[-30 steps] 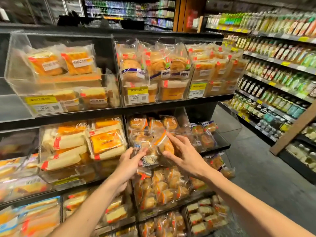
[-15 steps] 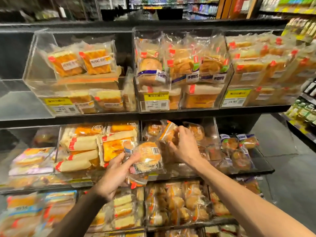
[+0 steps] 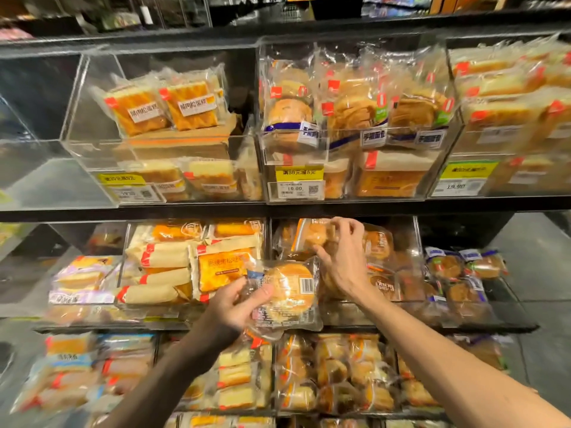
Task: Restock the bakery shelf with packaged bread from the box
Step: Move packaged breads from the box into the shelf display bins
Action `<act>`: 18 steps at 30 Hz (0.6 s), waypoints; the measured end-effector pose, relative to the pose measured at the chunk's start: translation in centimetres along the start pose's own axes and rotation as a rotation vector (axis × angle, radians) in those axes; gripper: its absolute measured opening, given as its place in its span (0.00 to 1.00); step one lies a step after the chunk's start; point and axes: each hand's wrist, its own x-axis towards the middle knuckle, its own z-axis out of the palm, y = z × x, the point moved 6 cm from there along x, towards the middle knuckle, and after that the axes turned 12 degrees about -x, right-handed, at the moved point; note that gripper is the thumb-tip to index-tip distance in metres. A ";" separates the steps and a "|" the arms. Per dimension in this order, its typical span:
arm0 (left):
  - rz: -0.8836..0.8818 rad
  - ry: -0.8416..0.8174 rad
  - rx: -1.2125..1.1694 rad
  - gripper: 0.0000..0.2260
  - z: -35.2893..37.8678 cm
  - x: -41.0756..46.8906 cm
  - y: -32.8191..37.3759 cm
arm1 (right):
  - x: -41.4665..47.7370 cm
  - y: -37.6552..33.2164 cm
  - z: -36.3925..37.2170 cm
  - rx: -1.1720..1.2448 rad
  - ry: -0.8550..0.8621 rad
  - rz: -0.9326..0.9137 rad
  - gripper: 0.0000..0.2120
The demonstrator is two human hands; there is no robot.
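My left hand (image 3: pixel 236 307) grips a clear packet with a round bun (image 3: pixel 289 290), barcode side facing me, in front of the middle shelf. My right hand (image 3: pixel 343 257) reaches into the clear bin (image 3: pixel 415 242) on that shelf and pinches a second bread packet with an orange stripe (image 3: pixel 310 236) up near the bin's top. More brown bun packets (image 3: pixel 378 245) lie in the same bin behind the hand. No box is in view.
Clear acrylic bins fill a black shelf unit (image 3: pixel 278 208). Cake slices (image 3: pixel 160 109) and bagged loaves (image 3: pixel 355 106) sit above, long rolls (image 3: pixel 163 273) to the left, small packets (image 3: pixel 333 375) below. A grey aisle floor (image 3: pixel 534 267) lies at right.
My right hand has lifted its packet higher and deeper into the middle bin. My left hand has drawn the round bun packet out and turned it toward me. The view moved closer and left.
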 end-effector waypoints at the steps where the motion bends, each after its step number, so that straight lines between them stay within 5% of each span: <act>1: 0.004 -0.003 -0.010 0.28 -0.1 0.0 -0.1 | 0.0 -0.2 0.3 0.049 0.033 0.038 0.25; 5: 0.002 0.003 -0.022 0.29 -0.4 0.0 -0.1 | 0.6 -1.7 2.4 0.135 0.073 0.047 0.17; 11: -0.026 0.048 -0.022 0.12 -1.1 0.3 0.0 | 1.5 -2.1 4.0 -0.090 0.081 0.071 0.17; 14: -0.045 0.110 -0.028 0.25 -1.9 0.4 -0.1 | 1.9 -2.5 4.3 -0.120 0.059 0.105 0.18; 18: -0.175 0.157 -0.065 0.54 -2.8 0.2 -0.8 | 1.5 -2.9 4.3 -0.247 0.052 0.073 0.20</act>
